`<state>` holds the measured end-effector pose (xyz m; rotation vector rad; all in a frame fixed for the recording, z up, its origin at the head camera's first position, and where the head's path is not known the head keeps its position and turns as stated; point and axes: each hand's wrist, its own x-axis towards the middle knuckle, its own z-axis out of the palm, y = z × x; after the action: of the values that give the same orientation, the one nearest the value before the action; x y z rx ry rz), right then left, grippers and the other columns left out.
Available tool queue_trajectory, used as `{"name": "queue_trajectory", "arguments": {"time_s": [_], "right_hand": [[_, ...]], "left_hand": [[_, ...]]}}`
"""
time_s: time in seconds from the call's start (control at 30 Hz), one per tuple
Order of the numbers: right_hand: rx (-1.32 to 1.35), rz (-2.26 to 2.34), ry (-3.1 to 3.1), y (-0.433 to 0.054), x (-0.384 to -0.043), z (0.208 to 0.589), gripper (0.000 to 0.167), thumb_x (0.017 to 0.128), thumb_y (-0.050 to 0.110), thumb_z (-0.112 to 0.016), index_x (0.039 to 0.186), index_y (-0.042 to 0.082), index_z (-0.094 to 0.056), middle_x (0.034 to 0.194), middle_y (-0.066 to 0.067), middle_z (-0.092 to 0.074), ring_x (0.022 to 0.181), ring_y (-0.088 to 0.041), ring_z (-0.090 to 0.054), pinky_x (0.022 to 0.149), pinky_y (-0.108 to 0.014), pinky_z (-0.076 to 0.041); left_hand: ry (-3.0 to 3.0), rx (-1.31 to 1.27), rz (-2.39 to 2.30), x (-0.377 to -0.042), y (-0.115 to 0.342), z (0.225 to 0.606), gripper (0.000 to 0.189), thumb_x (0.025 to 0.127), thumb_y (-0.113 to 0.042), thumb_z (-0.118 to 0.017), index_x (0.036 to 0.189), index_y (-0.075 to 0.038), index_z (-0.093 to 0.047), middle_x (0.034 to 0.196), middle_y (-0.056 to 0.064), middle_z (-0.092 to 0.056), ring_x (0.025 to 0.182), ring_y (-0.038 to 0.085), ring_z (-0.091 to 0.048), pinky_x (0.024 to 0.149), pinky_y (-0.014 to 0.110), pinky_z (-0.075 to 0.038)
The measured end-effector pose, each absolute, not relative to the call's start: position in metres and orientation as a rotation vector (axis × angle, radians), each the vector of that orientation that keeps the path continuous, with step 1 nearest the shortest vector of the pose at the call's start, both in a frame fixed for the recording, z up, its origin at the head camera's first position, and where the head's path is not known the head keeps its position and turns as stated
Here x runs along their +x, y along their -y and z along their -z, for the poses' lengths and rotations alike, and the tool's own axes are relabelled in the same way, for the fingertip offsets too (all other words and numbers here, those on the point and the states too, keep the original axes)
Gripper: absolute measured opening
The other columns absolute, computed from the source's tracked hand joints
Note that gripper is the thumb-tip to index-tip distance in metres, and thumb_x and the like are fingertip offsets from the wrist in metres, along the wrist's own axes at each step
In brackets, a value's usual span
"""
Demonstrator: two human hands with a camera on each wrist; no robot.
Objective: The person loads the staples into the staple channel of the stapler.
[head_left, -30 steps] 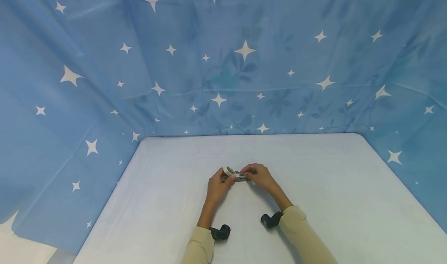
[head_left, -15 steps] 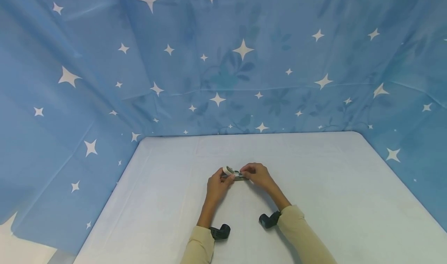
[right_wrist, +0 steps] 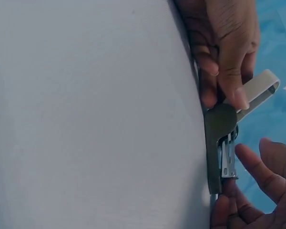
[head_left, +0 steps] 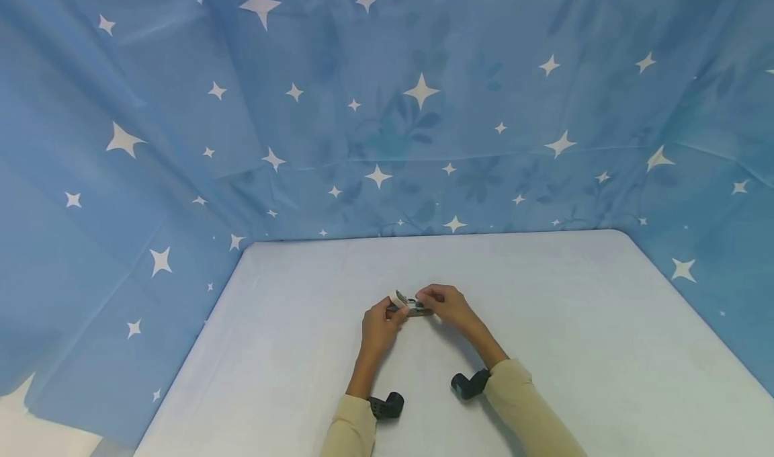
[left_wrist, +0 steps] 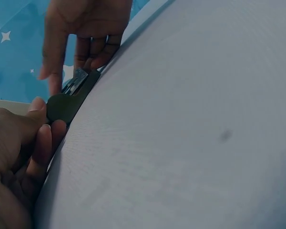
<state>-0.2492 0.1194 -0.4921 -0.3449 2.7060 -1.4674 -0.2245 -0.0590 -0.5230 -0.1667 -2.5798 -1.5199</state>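
An opened stapler (head_left: 418,313) with a dark green base lies on the white table, its pale cover (right_wrist: 260,90) swung up at the hinge. My left hand (head_left: 379,326) grips the hinge end, thumb on the near side and fingers around it. The metal staple magazine (right_wrist: 228,160) is exposed along the base. Beside it, my right hand (head_left: 446,306) has its index fingertip close to or touching the magazine, the thumb standing apart. Its other fingers, loosely bent, are at the base's front end. Whether staples lie inside is too small to tell.
The white-covered table (head_left: 544,349) extends around both hands. A blue curtain (head_left: 302,121) with white stars hangs behind it and along the sides. Black wrist cameras (head_left: 387,405) are strapped to both wrists.
The left hand and the stapler's raised cover have shifted slightly, partly with the head view's own small movement. The right hand's fingers stay at the magazine with little change.
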Motion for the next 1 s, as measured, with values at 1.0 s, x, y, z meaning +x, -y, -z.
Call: {"name": "queue_trajectory", "arguments": {"time_s": [1.0], "right_hand": [[-0.672,1.312,-3.026,-0.08,-0.239,0.467,0.022,0.087,0.023,-0.073,0.107,0.013,-0.073,0.102,-0.005,-0.074,0.092,-0.024,-0.071,0.08,-0.041,-0.056]], "left_hand": [[2.63,-0.151,1.224,-0.229,0.054,0.524,0.023,0.082,-0.013,-0.076,0.104,-0.01,-0.072,0.082,0.007,-0.074,0.069,0.019,-0.067,0.063,0.031,-0.052]]}}
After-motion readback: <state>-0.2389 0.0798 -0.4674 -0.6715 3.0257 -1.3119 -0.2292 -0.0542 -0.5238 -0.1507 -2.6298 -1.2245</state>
